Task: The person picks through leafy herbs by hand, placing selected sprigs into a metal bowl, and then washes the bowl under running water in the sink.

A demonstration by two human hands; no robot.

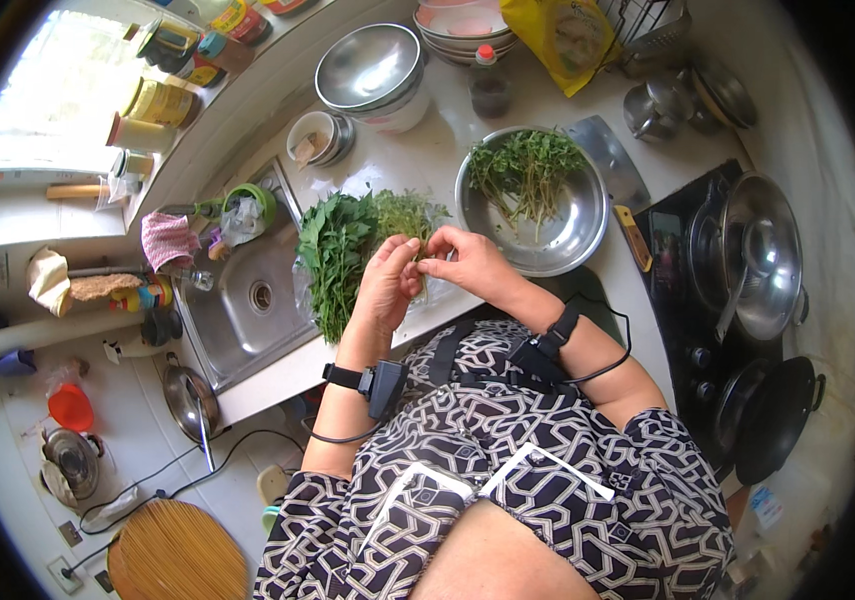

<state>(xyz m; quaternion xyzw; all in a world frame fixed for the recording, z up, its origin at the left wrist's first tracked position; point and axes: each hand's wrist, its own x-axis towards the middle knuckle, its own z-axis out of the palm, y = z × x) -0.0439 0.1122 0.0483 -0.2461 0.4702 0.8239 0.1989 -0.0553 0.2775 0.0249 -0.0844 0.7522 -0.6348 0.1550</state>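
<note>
My left hand (pixel 388 279) pinches a thin green stem at the counter's front edge. Touching the same sprig with thumb and forefinger, my right hand (pixel 463 259) is close beside it. A large bunch of leafy greens (pixel 333 255) lies left of my hands, next to the sink. Finer, paler herb sprigs (pixel 403 214) lie just beyond my fingers, partly hidden by them. To the right stands a wide steel bowl (pixel 573 251) with a heap of herb sprigs (pixel 528 172) in it, their stems pointing towards me.
A steel sink (pixel 236 330) is at the left. Right of the bowl lies a cleaver with a wooden handle (pixel 633 238), near a black cooktop (pixel 686 330) bearing pans and a phone (pixel 665 251). Nested metal bowls (pixel 369 67) and a dark bottle with a red cap (pixel 489 86) stand behind.
</note>
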